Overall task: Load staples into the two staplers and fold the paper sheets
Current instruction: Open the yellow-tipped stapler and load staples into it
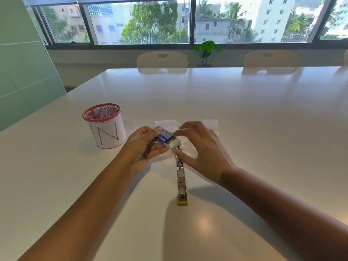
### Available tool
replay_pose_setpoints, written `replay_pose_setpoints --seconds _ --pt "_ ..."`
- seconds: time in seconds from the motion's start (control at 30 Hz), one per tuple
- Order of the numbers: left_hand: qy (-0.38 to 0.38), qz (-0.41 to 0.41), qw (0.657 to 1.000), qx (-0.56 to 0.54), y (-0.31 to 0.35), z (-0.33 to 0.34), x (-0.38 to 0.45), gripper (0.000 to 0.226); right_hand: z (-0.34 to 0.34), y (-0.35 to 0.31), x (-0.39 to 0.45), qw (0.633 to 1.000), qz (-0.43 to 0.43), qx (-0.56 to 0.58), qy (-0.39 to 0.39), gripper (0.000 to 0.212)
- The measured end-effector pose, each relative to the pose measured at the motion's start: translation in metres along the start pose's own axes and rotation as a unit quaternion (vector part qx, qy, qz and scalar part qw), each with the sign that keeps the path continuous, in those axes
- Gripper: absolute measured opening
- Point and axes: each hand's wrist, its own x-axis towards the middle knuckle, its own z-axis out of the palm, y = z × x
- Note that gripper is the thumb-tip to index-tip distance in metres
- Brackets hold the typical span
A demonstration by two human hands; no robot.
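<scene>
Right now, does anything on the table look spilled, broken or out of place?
Nothing stands out. The stapler lies opened flat for loading, the left hand holds the staple box, and the mesh cup stands upright.

My right hand hides part of the paper sheet at centre frame and the stapler's far end; the staple box's print is too blurred to read.

A glossy white table fills the room under bright daylight from a wide dark-framed window showing trees and buildings, with two cream chairs opposite, a green plant between them, and a pale green wall at left.
</scene>
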Motion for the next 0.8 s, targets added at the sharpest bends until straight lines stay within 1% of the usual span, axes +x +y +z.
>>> replay_pose_setpoints --seconds 0.17,0.33,0.43,0.6,0.67,0.73,0.8 --pt "0.006 0.007 1.000 0.027 -0.0038 0.0003 0.0010 0.010 0.0023 0.0004 -0.0004 0.999 -0.039 -0.032 -0.008 0.036" --pt "0.027 0.033 0.997 0.058 -0.0032 -0.0037 0.0052 0.010 -0.0002 -0.0007 0.0007 0.999 -0.040 -0.022 -0.014 0.034" --pt "0.041 0.035 0.997 0.053 -0.0013 -0.0056 0.0069 0.009 -0.0020 -0.0019 0.0004 0.999 -0.037 -0.015 -0.007 0.033" --pt "0.029 0.033 0.998 0.049 -0.0020 -0.0062 0.0061 0.012 -0.0045 -0.0051 0.0000 1.000 -0.026 0.005 0.013 0.033" --pt "0.034 0.051 0.994 0.091 -0.0028 -0.0051 0.0071 0.012 -0.0046 -0.0052 0.0005 1.000 -0.001 0.030 0.005 0.025" --pt "0.054 0.087 0.979 0.179 -0.0030 -0.0029 0.0076 0.012 -0.0034 -0.0043 0.0009 0.999 0.017 0.046 0.001 0.017" --pt "0.063 0.111 0.967 0.219 -0.0040 -0.0001 0.0073 0.012 -0.0027 -0.0038 0.0012 0.999 0.018 0.041 0.004 0.016"
